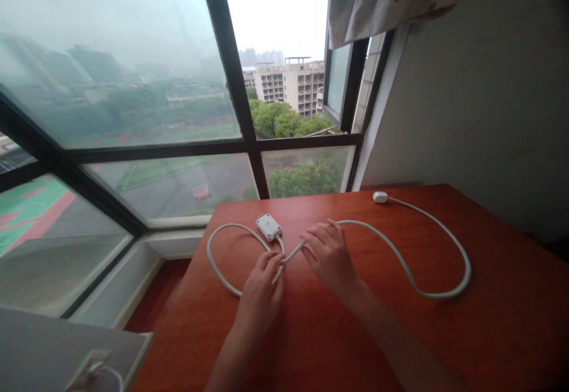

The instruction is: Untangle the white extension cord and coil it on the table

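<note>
A white power strip cord point(402, 255) curves over the reddish-brown table. Its small white block point(268, 226), which looks like a socket box seen from its back, lies just beyond my left hand. At the cord's other end, a white plug point(380, 197) rests near the table's far edge. My left hand point(262, 285) pinches the cord where it crosses itself, below a loop on the left. My right hand point(328, 255) has its fingers closed round the cord a little to the right, with a short stretch running between both hands.
The wooden table point(502, 261) reaches to the window frame point(306, 143) at the back. A wall outlet point(91, 368) with a white plug and cable sits at the lower left. A curtain point(386, 0) hangs at the upper right, beside the wall point(480, 101).
</note>
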Demonstrator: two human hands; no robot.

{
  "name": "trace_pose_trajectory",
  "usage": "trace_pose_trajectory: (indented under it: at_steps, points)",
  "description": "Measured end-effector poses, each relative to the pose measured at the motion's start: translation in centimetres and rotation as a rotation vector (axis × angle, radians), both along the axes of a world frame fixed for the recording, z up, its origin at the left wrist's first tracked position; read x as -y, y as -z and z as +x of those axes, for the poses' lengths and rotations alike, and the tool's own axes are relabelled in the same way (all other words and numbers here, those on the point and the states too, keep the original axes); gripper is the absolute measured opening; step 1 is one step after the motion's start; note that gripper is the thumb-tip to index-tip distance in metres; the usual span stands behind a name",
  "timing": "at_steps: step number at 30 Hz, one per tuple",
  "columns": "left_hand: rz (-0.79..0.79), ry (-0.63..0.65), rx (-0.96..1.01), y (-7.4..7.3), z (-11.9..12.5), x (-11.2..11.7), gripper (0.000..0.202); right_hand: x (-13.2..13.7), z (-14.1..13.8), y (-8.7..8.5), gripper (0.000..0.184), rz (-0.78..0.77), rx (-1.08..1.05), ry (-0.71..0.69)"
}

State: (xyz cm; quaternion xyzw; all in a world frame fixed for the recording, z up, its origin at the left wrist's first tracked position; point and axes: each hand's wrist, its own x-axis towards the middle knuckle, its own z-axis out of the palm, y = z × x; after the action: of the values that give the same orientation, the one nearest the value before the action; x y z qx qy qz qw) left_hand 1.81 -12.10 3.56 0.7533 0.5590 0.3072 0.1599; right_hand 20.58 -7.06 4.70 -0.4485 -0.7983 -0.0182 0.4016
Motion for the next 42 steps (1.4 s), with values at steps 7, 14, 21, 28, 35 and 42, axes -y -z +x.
trace_pose_trajectory:
  at_steps: [7,14,21,28,35,42]
  points:
    - [-0.004,-0.082,-0.013,-0.6,0.5,-0.5,0.025,1.5,-0.2,-3.3,0.030,0.035,0.045,-0.067]
    - [0.018,-0.126,0.348,-0.3,-1.0,-0.5,0.024,3.8,7.4,-3.6,0.045,-0.132,-0.192,0.274]
    - [0.055,-0.103,0.679,-1.8,-0.3,-1.0,0.023,6.9,9.2,-1.2,0.035,-0.554,-0.470,-0.017]
    - [-0.097,0.017,1.228,-2.1,2.7,-1.2,0.019,7.5,5.3,-2.0,0.030,-0.470,-0.263,-0.016]
    - [-0.455,0.023,1.585,0.4,3.9,-1.4,0.036,7.8,1.7,-2.6,0.041,-0.490,0.071,-0.079]
    - [-0.604,-0.112,1.412,1.0,2.3,-0.1,0.036,5.9,1.3,-3.2,0.041,-0.482,0.138,-0.013]
